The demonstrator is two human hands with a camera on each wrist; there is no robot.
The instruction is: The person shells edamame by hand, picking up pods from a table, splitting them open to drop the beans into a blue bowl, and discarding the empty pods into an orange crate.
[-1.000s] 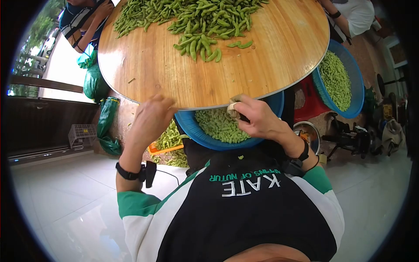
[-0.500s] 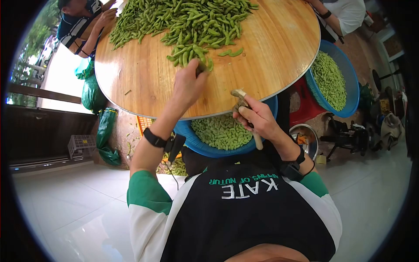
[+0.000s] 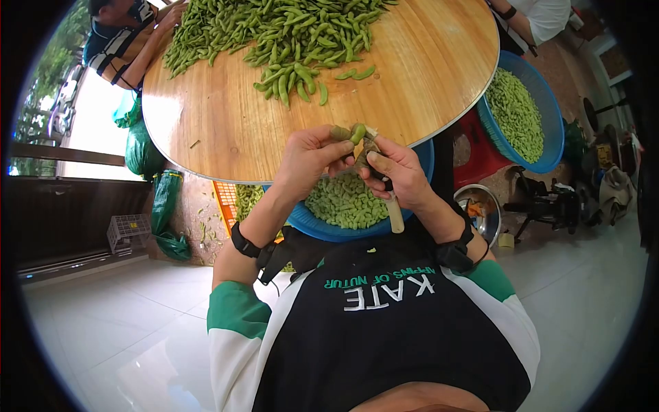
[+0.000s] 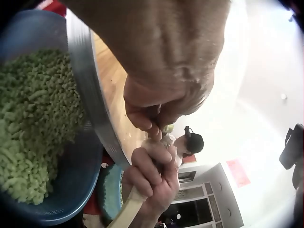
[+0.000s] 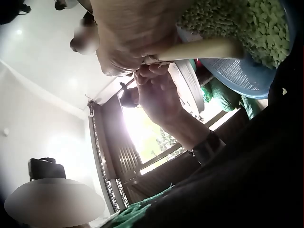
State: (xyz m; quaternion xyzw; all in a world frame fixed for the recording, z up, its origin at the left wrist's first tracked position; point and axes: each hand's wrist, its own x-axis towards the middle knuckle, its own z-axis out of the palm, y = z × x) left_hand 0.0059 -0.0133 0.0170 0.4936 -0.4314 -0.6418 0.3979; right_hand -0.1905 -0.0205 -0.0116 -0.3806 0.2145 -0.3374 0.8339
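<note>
Over the near table edge, my left hand [image 3: 306,163] pinches a green soybean pod [image 3: 357,133] at its fingertips. My right hand [image 3: 403,180] meets it there, gripping a tool with a pale handle [image 3: 395,217] that sticks out below the palm; its working end is hidden among the fingers. Both hands' fingertips come together in the left wrist view, the pale handle showing below. A blue basin [image 3: 302,223] of shelled green beans [image 3: 351,204] stands beneath the hands. A heap of soybean pods [image 3: 302,38] covers the far part of the wooden table [image 3: 226,130].
Another blue basin [image 3: 557,120] of shelled beans stands on the right near a red stool [image 3: 473,165]. A metal bowl [image 3: 489,206] sits on the floor. On the left are an orange crate [image 3: 225,202] and green sacks [image 3: 165,199]. Other people sit across the table.
My left hand reached to the pods on the table and came back with one to my right hand. The right hand stayed near the table edge, its pale handle coming into view.
</note>
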